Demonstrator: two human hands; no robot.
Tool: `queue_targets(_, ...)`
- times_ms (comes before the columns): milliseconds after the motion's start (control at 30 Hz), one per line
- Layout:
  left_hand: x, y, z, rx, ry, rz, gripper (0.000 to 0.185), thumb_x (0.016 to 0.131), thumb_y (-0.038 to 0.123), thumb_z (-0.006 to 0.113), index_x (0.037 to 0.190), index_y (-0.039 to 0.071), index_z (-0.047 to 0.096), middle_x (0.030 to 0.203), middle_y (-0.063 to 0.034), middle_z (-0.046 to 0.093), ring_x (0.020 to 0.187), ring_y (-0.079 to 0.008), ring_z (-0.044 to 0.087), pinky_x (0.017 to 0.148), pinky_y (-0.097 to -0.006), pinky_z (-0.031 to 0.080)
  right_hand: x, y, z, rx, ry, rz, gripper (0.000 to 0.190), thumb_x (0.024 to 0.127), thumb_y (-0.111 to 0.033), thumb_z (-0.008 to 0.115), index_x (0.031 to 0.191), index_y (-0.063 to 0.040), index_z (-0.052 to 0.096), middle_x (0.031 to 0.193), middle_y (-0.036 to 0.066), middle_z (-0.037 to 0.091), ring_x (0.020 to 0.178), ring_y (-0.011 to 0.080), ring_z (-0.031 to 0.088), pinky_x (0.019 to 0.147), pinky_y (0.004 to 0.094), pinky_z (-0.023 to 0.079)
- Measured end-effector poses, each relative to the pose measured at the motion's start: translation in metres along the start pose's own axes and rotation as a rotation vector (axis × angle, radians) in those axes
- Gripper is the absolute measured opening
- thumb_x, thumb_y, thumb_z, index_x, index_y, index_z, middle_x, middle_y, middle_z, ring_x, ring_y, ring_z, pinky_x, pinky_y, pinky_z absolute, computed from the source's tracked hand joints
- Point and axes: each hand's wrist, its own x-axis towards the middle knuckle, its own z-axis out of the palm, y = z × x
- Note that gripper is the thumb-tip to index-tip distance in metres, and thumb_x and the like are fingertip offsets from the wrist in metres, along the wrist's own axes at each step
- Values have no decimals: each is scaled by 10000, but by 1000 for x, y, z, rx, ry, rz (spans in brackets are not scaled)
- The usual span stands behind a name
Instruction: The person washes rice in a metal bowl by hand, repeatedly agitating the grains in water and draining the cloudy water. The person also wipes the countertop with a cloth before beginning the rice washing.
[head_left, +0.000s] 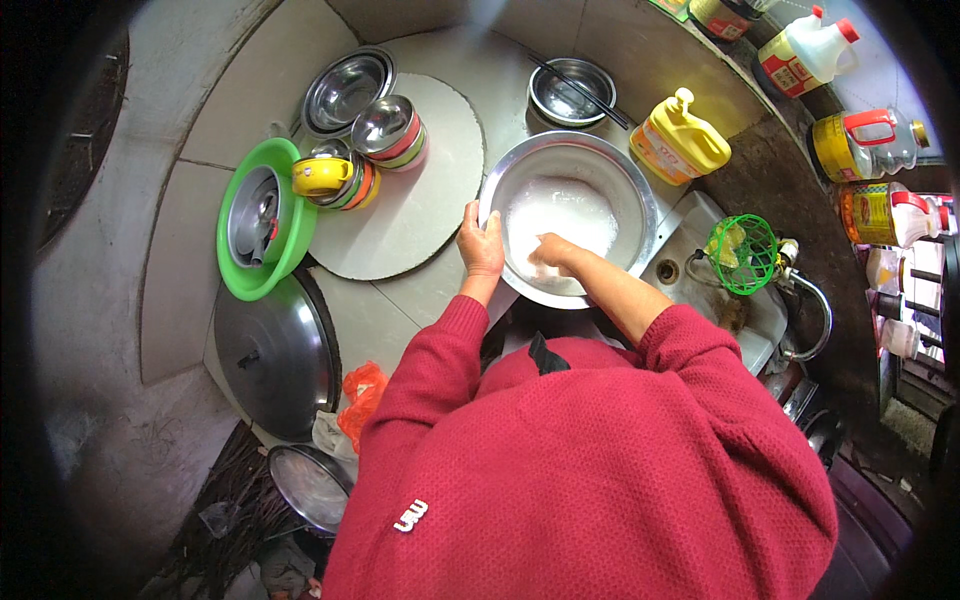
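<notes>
Before me stands a wide metal basin (641, 169) with white, foamy water (562, 210) in it. My left hand (481, 247) grips the basin's left rim, fingers outside and thumb at the edge. My right hand (553, 253) reaches over the near rim, and its fingertips dip into the suds. The foam hides whether those fingers hold anything. Just beyond the basin is a metal bowl (574, 94) with dark chopsticks (577, 86) lying across it. A yellow detergent jug (679, 142) with a pump top stands to the basin's right.
A round board (442, 172) carries stacked metal bowls (384, 127) and a yellow cup (321, 177). Left of it sits a green plastic basin (289, 255) above a large pot lid (274, 352). On the right are a sink (697, 217), a green mesh basket (742, 255) and a faucet (821, 315).
</notes>
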Motion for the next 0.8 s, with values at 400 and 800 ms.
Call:
queue_targets(400,-1,5,1,10,-7,-21,207,847,76,617,1032,6,553,881,-172,664,795,-267,652,756,-362,500,26,3,-26,150,79,-133,361,815,-192,642,1139,-46,578,1035,166,626,947,306,637,728,403,544)
queue_targets(800,-4,3,1,2,18,-43,167,858,50,615,1014,12,570,880,-78,636,798,-140,568,772,-301,474,34,1,7,380,-37,-93,445,742,-39,637,1179,10,568,993,152,630,872,304,630,780,389,531)
